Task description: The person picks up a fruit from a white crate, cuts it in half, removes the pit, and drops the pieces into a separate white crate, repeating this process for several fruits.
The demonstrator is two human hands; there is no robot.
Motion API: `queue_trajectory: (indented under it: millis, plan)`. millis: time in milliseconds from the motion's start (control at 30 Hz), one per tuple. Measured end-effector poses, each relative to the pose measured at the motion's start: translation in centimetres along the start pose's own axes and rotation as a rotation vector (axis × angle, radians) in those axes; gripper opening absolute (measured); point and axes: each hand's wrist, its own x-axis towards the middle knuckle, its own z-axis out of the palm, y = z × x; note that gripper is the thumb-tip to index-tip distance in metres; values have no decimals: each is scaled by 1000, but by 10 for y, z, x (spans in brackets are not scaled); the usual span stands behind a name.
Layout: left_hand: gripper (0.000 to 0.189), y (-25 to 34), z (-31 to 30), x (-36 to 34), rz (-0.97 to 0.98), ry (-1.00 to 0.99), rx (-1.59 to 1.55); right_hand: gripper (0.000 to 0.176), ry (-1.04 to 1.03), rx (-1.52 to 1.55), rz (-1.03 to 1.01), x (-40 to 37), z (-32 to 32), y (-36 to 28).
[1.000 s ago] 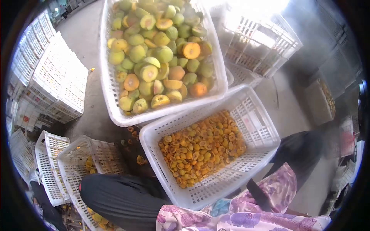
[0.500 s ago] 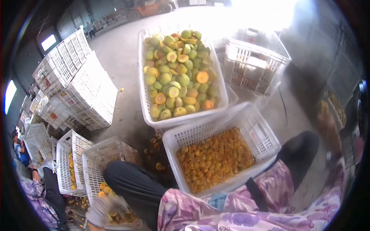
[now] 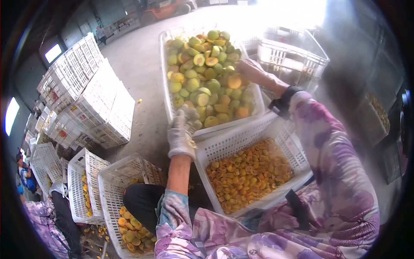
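A white plastic crate (image 3: 165, 86) in front of me is heaped with green and yellow-orange fruit (image 3: 202, 99), several cut in half with orange flesh showing. My left hand (image 3: 184, 129), in a pale glove, reaches over the crate's near left corner, fingers extended onto the fruit. My right hand (image 3: 252, 71), without a visible glove, is at the right side of the heap; its fingers are blurred and partly hidden. Between my knees a second white crate (image 3: 241, 137) holds many small orange-brown pieces (image 3: 250, 177).
By my left knee stands a white crate (image 3: 105, 190) with orange fruit halves (image 3: 131, 233). Stacked white crates (image 3: 97, 99) rise at the left, and another crate (image 3: 293, 56) stands at the back right. A person (image 3: 26, 172) is at far left; an orange vehicle (image 3: 161, 11) stands far back.
My left hand has risen from the crate by my left knee to the fruit heap. My right arm has come into clear view, reaching over the heap's right side.
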Motion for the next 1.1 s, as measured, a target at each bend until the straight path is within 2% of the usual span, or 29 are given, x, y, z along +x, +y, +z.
queue_trajectory:
  millis: [33,67,133,267,333,367,467,500,533,600,633,667,733,800,833,867,933,967,1000,1067,1100]
  plan:
    - [44,-11,-5,1,-35,40,12,14,-194,-80,120,16,8,-16]
    - [45,-10,-1,0,-60,74,28,12,-163,3,124,24,16,-30]
    - [46,-9,0,0,-76,44,27,17,-147,-129,-27,25,24,-30]
    - [46,-17,7,-6,-93,-69,-25,21,-258,-64,164,20,18,-47]
    - [45,-20,12,-8,-123,-71,-57,21,-206,-89,207,22,45,-27]
    - [45,-20,10,-9,-161,-68,-61,20,-11,-86,11,21,88,20]
    - [45,-18,3,-12,-171,-69,-51,17,105,-100,21,6,42,-15]
    - [46,-20,0,-11,-171,-69,-68,18,22,-28,339,12,32,-35]
    - [47,-26,-4,-10,-180,-65,-88,18,14,-33,348,7,14,-56]
    - [55,-35,-3,-11,-171,-126,-106,20,205,465,649,-5,-8,-93]
    - [59,-32,6,-18,-78,-162,-81,22,282,873,484,-18,-5,-94]
    - [64,-29,15,-23,17,-193,-61,22,264,875,480,-28,3,-99]
    - [69,-24,23,-28,-11,-199,-58,21,219,1492,701,-51,-4,-153]
    - [69,-24,31,-32,104,-285,-152,19,245,1683,654,-68,26,-180]
    - [64,-28,30,-27,171,-357,-222,15,158,1675,652,-77,29,-196]
    - [64,-30,23,-23,168,-337,-221,13,181,1753,701,-80,41,-211]
    - [55,-27,16,-22,5,-88,-268,16,115,1619,744,-86,34,-239]
    - [43,-24,13,-20,-24,-3,-398,21,-56,1488,721,-88,18,-243]
    - [43,-22,12,-19,-29,9,-398,21,-66,1492,730,-90,20,-240]
    - [40,-15,9,-16,-65,174,-434,27,54,811,511,-89,32,-233]
    - [36,-20,3,-22,277,27,-191,29,81,585,441,-96,38,-226]
